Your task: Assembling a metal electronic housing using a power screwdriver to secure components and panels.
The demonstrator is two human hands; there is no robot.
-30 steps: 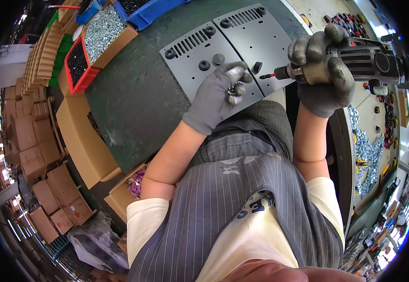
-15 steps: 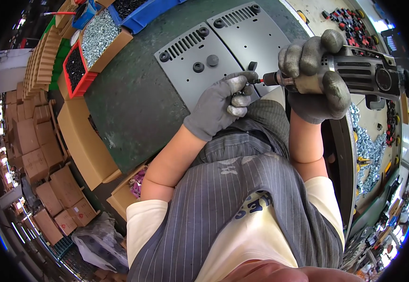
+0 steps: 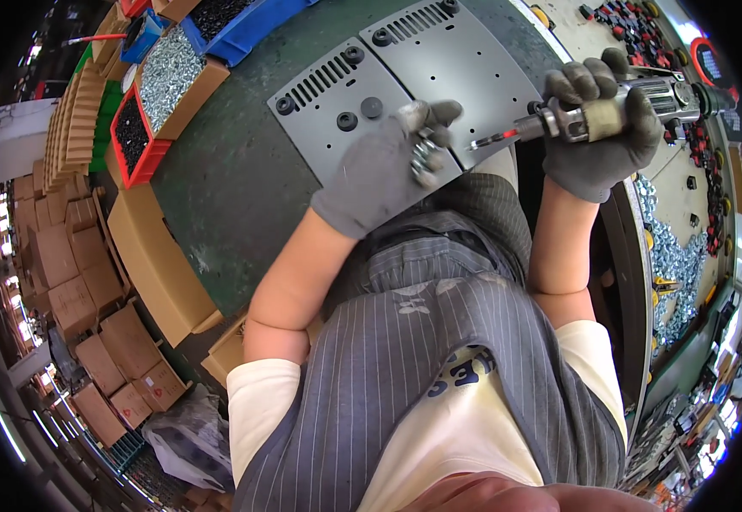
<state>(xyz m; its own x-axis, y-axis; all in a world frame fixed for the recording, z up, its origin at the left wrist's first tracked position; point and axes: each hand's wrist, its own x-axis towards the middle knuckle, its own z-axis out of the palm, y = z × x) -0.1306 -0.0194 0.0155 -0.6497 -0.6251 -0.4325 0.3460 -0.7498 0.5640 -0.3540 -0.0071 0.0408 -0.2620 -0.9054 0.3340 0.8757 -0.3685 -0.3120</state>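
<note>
Two gloved hands over grey plates (image 3: pixel 371 119) on green worktop (image 3: pixel 217 171): left hand (image 3: pixel 379 175) fingers pinched small screws (image 3: pixel 424 156); right hand (image 3: pixel 601 128) gripped power screwdriver (image 3: pixel 635 107), tip beside screws.

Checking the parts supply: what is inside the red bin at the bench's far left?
The red bin holds a heap of small dark parts, too small to tell apart. Beside it, a cardboard box holds shiny silver pieces. What lies beneath either heap is covered.
</note>
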